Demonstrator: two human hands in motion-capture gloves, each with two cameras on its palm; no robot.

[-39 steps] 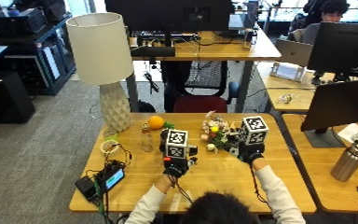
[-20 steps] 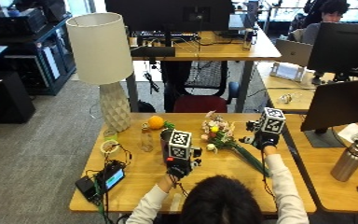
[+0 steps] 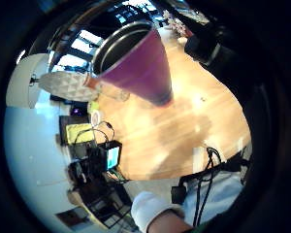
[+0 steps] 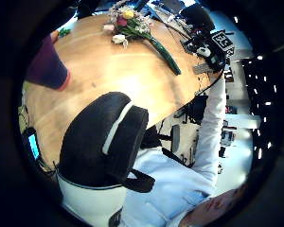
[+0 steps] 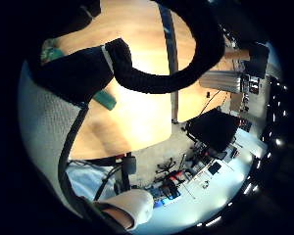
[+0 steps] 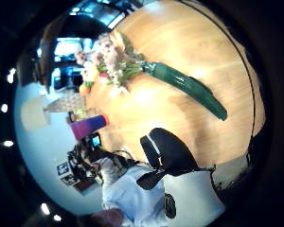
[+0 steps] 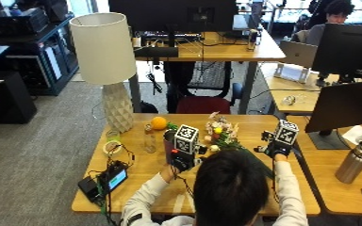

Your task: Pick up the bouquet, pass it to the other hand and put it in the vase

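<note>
The bouquet (image 7: 222, 133) lay on the counter (image 7: 137, 181); the left hand (image 7: 182, 161) and right hand (image 7: 275, 149) held nothing, their finger positions impossible to tell.

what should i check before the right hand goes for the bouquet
1. Bouquet lying free on the table, no hand on it: ok.
2. Right hand near the stem end: ok, it hovers over the table's right part, beside the stems.
3. Right hand holding nothing: ok; only its own fingers show in its palm views.
4. Vase upright with its mouth open: ok.
5. Left hand free to receive the bouquet: ok, it sits close beside the vase but its thumb side view shows nothing gripped.
6. Path from bouquet to vase: cannot tell, the person's head hides the table between.
</note>
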